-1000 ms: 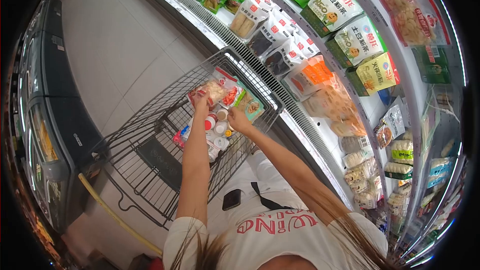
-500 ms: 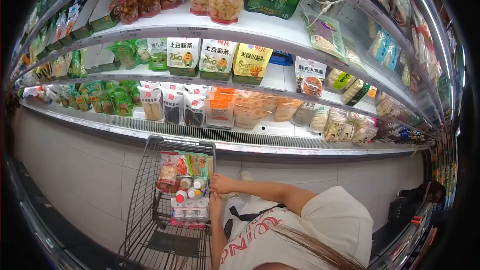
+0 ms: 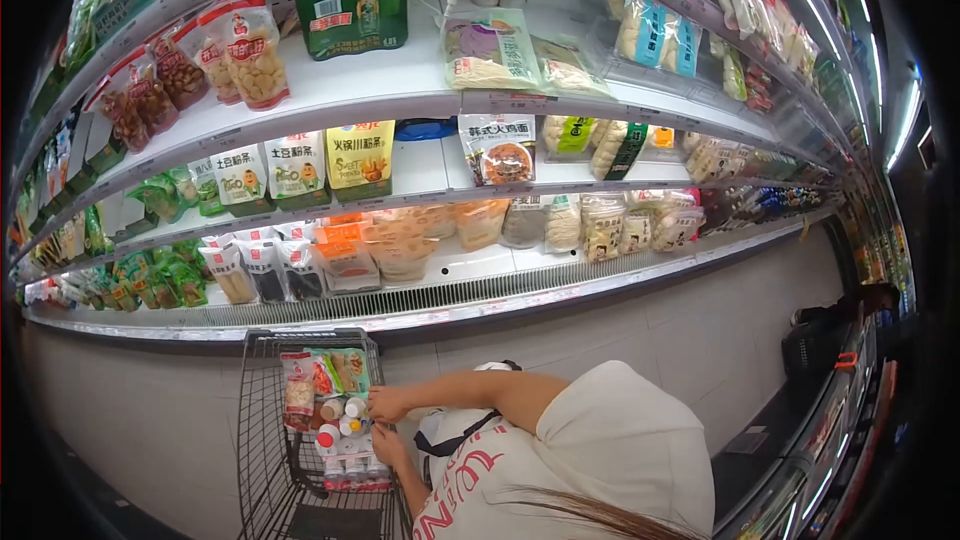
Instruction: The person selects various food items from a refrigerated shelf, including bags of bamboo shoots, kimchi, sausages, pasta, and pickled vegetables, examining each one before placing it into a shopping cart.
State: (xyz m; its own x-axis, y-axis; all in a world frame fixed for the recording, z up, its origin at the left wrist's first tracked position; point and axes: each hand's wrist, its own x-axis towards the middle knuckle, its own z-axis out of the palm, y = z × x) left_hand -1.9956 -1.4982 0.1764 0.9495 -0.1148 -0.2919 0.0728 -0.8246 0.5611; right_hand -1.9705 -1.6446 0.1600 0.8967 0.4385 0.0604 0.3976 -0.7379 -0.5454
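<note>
A dark wire shopping cart [image 3: 262,440] stands below the shelves, left of my body. My right hand [image 3: 390,403] reaches across to the cart's right side, its fingers curled at the rim. Just below it, my left hand [image 3: 386,444] is also closed at that side. In the cart lie a red-and-white bag of pale pieces [image 3: 298,392], a packet with orange and green print [image 3: 325,375] and a teal packet [image 3: 355,368]. Several small bottles [image 3: 340,422] and a wrapped pack of bottles [image 3: 355,468] sit below them. Most fingertips are hidden.
An open refrigerated shelf [image 3: 430,305] runs across in front. It carries noodle bags [image 3: 497,152], a green multipack of cans [image 3: 353,10] and red-topped bags [image 3: 255,50]. At the right are a dark basket [image 3: 808,350] and another shelf's edge [image 3: 835,410].
My view has turned to the right, so the shelf goods sit further left. The cart and both hands appear lower and further left; both hands stay at the cart's side.
</note>
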